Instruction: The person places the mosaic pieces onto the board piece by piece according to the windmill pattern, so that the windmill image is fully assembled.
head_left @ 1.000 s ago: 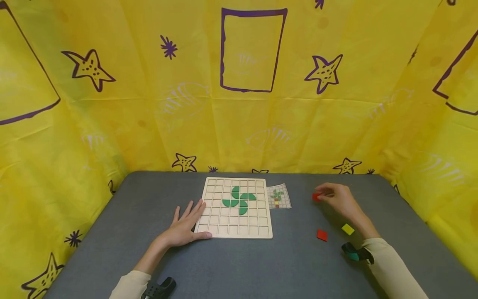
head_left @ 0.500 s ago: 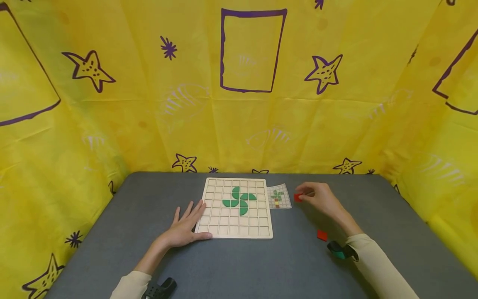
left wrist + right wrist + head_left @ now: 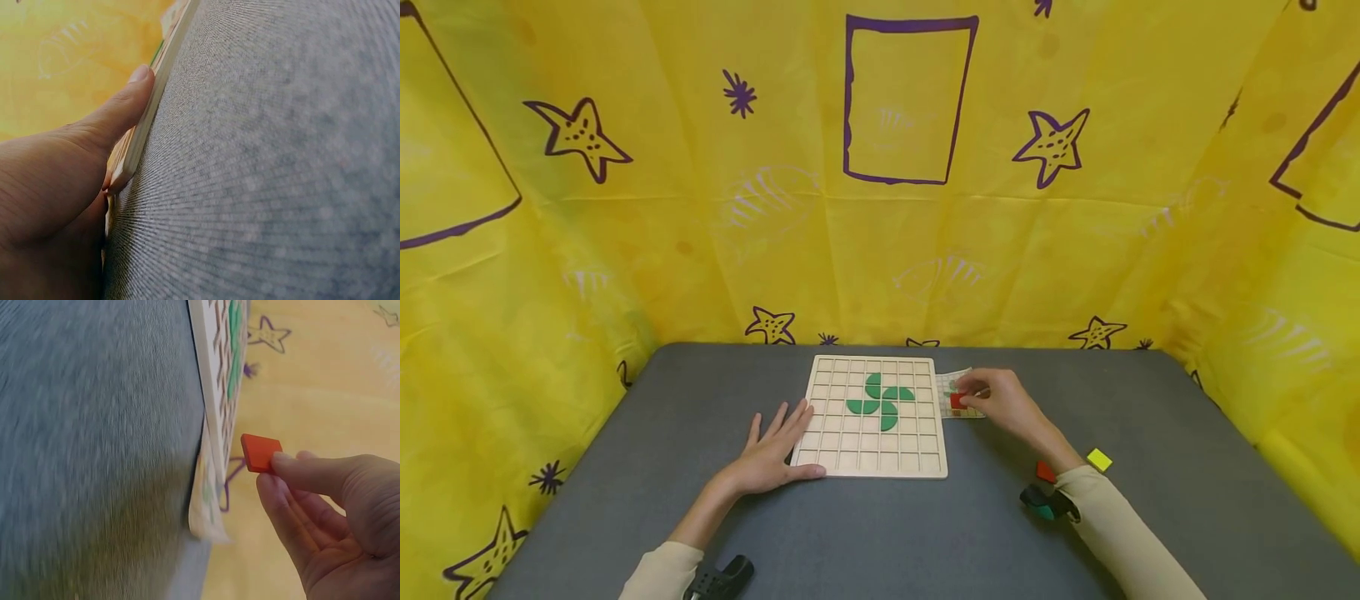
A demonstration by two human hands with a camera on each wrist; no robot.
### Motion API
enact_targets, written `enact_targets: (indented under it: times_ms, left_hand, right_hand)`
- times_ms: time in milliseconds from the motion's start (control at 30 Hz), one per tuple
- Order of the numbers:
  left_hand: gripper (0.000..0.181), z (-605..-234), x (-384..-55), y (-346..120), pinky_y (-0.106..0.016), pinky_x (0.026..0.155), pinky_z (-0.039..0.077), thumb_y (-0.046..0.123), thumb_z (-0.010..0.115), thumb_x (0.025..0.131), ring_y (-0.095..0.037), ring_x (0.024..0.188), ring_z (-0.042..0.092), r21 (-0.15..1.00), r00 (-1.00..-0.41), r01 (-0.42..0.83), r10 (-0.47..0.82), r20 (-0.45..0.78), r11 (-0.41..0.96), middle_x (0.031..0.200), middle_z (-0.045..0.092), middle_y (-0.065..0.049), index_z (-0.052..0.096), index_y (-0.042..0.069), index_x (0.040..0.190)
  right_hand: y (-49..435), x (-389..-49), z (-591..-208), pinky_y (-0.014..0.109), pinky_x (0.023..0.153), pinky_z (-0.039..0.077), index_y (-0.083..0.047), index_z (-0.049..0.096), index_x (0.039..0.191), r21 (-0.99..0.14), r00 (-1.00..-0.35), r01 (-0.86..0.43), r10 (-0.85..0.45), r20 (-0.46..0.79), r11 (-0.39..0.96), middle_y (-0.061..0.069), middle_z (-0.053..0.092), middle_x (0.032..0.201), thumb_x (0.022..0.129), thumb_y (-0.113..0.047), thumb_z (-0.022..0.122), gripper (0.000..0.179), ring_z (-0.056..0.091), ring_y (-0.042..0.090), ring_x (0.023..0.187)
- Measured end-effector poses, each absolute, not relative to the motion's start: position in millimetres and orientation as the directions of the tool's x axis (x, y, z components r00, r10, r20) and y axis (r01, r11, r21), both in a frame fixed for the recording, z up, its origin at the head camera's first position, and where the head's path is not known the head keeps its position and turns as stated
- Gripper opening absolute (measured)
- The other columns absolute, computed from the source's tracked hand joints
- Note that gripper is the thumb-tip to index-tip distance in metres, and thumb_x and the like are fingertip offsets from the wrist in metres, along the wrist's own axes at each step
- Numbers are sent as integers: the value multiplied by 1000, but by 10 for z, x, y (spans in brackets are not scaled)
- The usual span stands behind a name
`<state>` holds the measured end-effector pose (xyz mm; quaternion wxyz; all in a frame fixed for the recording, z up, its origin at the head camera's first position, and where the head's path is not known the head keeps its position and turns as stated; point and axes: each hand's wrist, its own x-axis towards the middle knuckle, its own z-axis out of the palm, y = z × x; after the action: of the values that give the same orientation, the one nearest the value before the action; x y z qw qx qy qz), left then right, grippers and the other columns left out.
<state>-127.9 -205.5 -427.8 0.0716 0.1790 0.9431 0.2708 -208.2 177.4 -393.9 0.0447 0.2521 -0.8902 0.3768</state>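
Observation:
My right hand point(image 3: 1006, 405) pinches a red square tile point(image 3: 261, 452) between thumb and fingers, held over the pattern card point(image 3: 947, 407). A wooden grid board point(image 3: 842, 450) lies left of the card, and several green quarter-round pieces point(image 3: 889, 415) sit in its middle cells as a pinwheel. With fingers spread, my left hand point(image 3: 767, 458) rests at the board's left edge. Its thumb lies along the near left corner, as the left wrist view shows against the board's side point(image 3: 140, 137). The card is partly hidden by the right hand and tile.
On the grey table point(image 3: 880, 542), a second red tile point(image 3: 1046, 472) and a yellow tile point(image 3: 1099, 460) lie beside the right forearm, the red one partly covered by it. A yellow cloth point(image 3: 700, 250) with sea drawings hangs behind the table and at its sides.
My right hand has moved left with the red tile, from the table's right part to over the card. The left hand and the board have stayed in place.

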Motion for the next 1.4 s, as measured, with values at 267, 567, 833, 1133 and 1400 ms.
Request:
enact_targets:
  times_ms: [267,567,833,1133,1400]
  left_hand:
    - [103,-4294,-1293,-2038,-67,108,-12,55,70,84,-46,147,1,540,-925,303,380,-33,785,162,11,-18,18,3,156]
    - [103,-4277,-1265,-2087,-67,108,-13,55,70,84,-46,147,0,537,-927,298,374,-36,789,163,10,-18,18,3,156]
    - [103,-4290,-1281,-2073,-67,108,-13,56,68,85,-45,147,1,526,-922,309,385,-37,792,163,10,-17,17,4,157]
    - [103,-4258,-1280,-2081,-67,108,-13,56,69,84,-45,147,0,532,-925,297,377,-45,793,163,10,-17,17,4,156]
    - [103,-4267,-1282,-2079,-67,108,-13,58,67,85,-45,147,0,528,-923,299,382,-53,795,163,9,-16,16,5,157]
  right_hand:
    - [1586,-2065,-3974,35,74,57,-2,74,100,-663,-857,-494,-445,261,562,5,71,93,83,2,75,17,66,17,81]
    - [1245,-2053,-4002,31,75,57,-1,74,101,-671,-830,-522,-495,257,527,3,72,91,85,0,74,16,66,15,82]
    - [1007,-2006,-4015,27,74,56,-2,74,99,-701,-823,-519,-508,254,490,4,72,92,85,2,73,15,67,16,83]
    - [755,-1988,-4039,25,72,55,-1,74,97,-702,-796,-545,-547,260,459,5,72,92,84,4,73,14,67,17,82]
    - [570,-1989,-4061,24,70,53,-2,74,98,-671,-794,-544,-569,216,504,3,72,90,85,3,72,14,65,14,81]
